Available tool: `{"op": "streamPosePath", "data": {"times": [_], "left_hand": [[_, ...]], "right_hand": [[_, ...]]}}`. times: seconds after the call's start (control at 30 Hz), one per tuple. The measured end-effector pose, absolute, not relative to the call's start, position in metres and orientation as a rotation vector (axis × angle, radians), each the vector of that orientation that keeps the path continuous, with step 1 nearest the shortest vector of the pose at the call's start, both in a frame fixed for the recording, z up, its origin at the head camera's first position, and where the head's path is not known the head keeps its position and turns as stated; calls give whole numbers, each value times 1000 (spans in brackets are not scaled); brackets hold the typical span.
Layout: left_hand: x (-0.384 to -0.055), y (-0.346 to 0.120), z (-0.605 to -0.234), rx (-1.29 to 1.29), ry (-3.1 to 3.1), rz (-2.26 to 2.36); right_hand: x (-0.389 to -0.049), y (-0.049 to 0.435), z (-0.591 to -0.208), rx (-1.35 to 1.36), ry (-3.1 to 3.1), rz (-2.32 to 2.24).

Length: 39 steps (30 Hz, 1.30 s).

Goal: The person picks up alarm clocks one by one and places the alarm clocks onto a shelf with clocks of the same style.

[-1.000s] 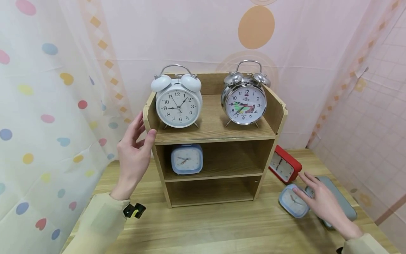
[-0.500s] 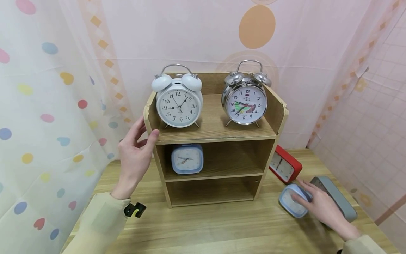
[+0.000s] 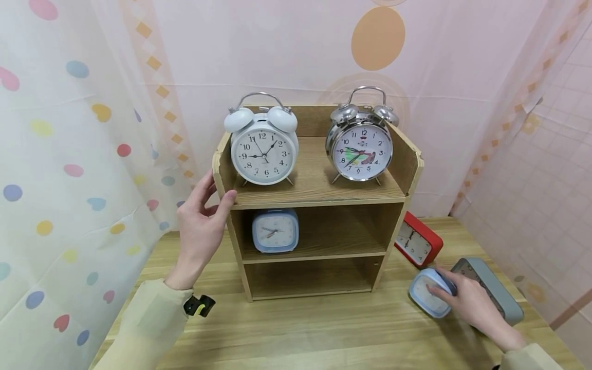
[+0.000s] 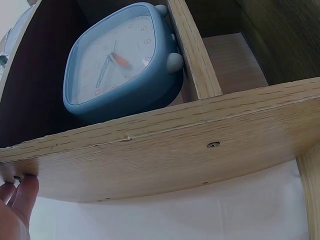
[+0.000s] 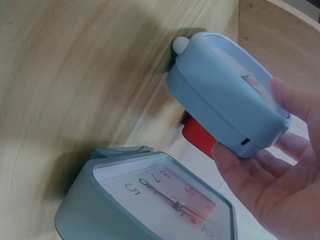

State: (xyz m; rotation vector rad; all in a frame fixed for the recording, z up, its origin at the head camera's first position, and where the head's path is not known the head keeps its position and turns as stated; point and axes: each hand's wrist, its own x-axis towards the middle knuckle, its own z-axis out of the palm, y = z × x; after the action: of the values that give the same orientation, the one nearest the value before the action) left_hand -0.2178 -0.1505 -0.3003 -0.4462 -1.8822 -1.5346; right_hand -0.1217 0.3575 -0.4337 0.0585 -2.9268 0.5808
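Observation:
My left hand point(image 3: 201, 231) holds the left side panel of a small wooden shelf point(image 3: 319, 200). Its thumb lies at the front edge, and fingertips touch the outer face in the left wrist view. At the right, my right hand point(image 3: 472, 303) grips a light blue alarm clock point(image 3: 427, 295) on the table. Its thumb is on the face side and its fingers are behind, plain in the right wrist view. Close by are a grey-green alarm clock point(image 3: 490, 288), partly hidden by that hand, and a red alarm clock point(image 3: 420, 241).
On the shelf top stand a white twin-bell clock point(image 3: 263, 154) at left and a silver twin-bell clock point(image 3: 362, 151) at right. Another blue alarm clock point(image 3: 275, 231) sits at the left of the middle compartment. Patterned curtains point(image 3: 83, 154) surround the table point(image 3: 324, 334).
My right hand has gone from hovering over the blue clock to gripping it, fingers moving behind its body. The clock has barely moved. My left hand stays at the shelf's side.

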Motion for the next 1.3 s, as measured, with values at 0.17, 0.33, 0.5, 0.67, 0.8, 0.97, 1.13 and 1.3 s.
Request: {"op": "streamPosePath", "data": {"times": [0.17, 0.33, 0.5, 0.67, 0.8, 0.97, 1.13, 1.3], "left_hand": [[-218, -151, -301, -455, -1887, -1525], [-218, -151, -301, -461, -1889, -1520], [-218, -151, -301, -469, -1880, -1519], [-219, -151, -302, -477, -1873, -1517], [-219, -151, -302, -473, -1874, -1508], [-219, -151, -303, -479, -1875, -1499], [-219, -151, -304, -483, -1873, -1502], [-219, -152, -304, -484, -1876, -1501]], "right_hand": [[-122, 357, -433, 60, -2931, 581], [-123, 357, -434, 64, -2927, 580], [-121, 357, -434, 68, -2915, 576], [-119, 354, -432, 82, -2898, 573], [-116, 350, -426, 118, -2862, 577], [-111, 342, -417, 176, -2796, 562], [-107, 336, -407, 233, -2737, 532], [-104, 330, -395, 321, -2671, 537]]}}
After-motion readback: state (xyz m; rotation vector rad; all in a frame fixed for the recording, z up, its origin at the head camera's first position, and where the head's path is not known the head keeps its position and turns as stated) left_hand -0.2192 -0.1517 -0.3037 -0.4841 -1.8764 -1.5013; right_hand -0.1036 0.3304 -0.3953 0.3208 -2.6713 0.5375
